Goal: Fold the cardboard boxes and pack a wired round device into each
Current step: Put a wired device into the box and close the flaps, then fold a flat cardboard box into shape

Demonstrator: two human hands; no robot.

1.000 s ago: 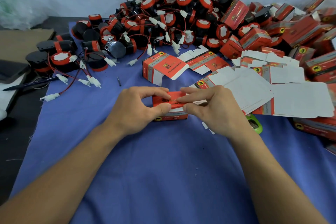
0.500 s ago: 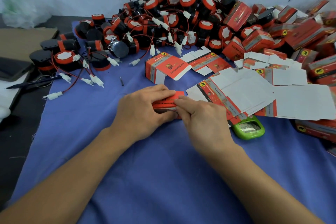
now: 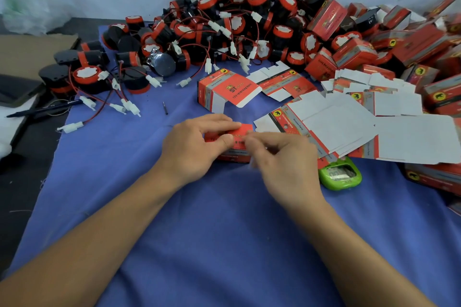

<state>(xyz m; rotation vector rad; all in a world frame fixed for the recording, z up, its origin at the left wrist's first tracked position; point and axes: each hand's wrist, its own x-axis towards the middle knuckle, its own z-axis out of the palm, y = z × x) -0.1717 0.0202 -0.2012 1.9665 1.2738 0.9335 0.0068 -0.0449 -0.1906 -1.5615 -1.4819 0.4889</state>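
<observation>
A small red cardboard box (image 3: 234, 154) lies on the blue cloth (image 3: 224, 232) in the middle. My left hand (image 3: 194, 147) grips it from the left, thumb on its top flap. My right hand (image 3: 282, 164), blurred, has its curled fingers at the box's right end; whether they pinch the flap is unclear. Behind them stands a folded box with an open flap (image 3: 224, 90). Flat unfolded boxes (image 3: 344, 127) are spread to the right. A heap of round black-and-red wired devices (image 3: 237, 22) rises at the back.
Packed red boxes (image 3: 399, 47) pile up at the back right. A green device (image 3: 340, 176) lies right of my right hand. A chrome round part (image 3: 163, 63), a black pen (image 3: 42, 109), loose white connectors (image 3: 129, 107) and a small metal bit (image 3: 165, 108) are on the left.
My right hand slid along the box's right end and is now blurred with motion. The left hand kept its grip on the box. The green device came into fuller view.
</observation>
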